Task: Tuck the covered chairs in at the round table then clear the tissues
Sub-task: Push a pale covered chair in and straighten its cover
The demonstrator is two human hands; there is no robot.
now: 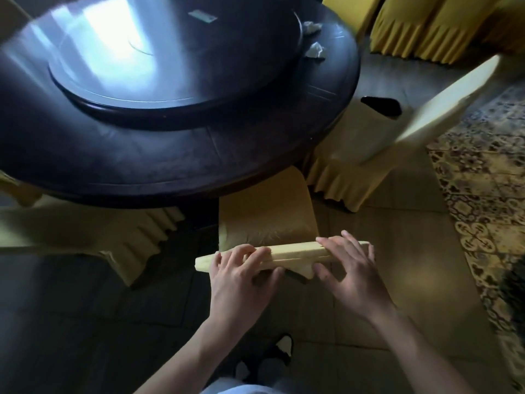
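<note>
A yellow-covered chair (267, 211) stands in front of me, its seat partly under the dark round table (159, 163). My left hand (241, 277) grips the left part of the chair's top rail. My right hand (349, 268) lies on the right part of the rail, fingers spread over it. Two crumpled white tissues lie on the table's far right edge: one tissue (316, 50) nearer, another tissue (311, 27) beyond it by the turntable rim.
A glass turntable (159, 66) covers the table's middle, with a small card (202, 16) on it. Another covered chair (397, 120) stands angled at the right, one (93, 237) at the left, more yellow chairs (426, 27) at the back right. A patterned carpet (488, 177) lies on the right.
</note>
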